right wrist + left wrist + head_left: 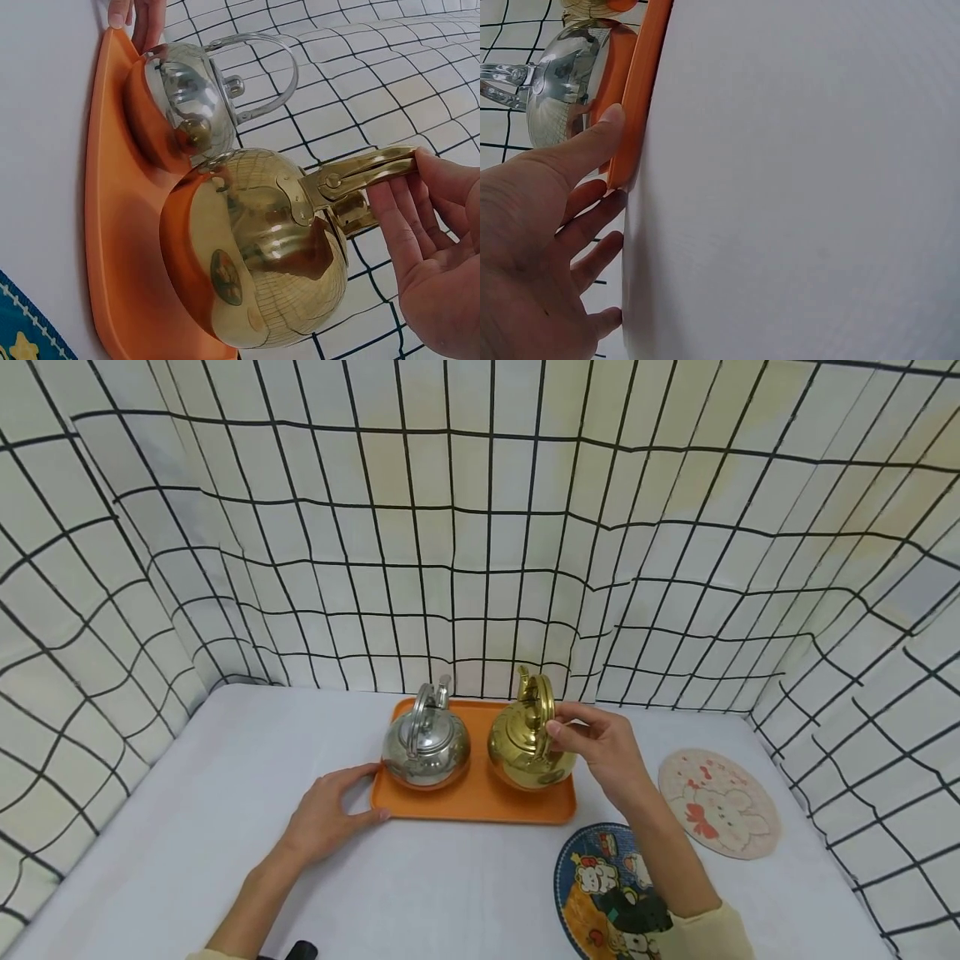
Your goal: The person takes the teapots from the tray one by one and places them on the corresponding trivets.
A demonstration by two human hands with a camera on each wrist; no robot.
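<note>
An orange tray [472, 797] lies on the white table and carries two kettles. The silver kettle [426, 747] stands on its left half, the gold kettle [525, 752] on its right. My left hand [372, 792] rests against the tray's front left corner, thumb along the rim [634, 97] and fingers fairly straight beside the silver kettle [562, 90]. My right hand [555, 729] pinches the gold kettle's raised handle [367, 169] from the right. The gold kettle [262, 255] still sits on the tray [112, 187], close to the silver kettle [187, 97].
Two round mats lie to the right of the tray: a pink one [720, 802] further right and a blue cartoon one [607, 889] near the front, partly under my right forearm. Checked cloth walls [480, 568] close in the table at the back and both sides.
</note>
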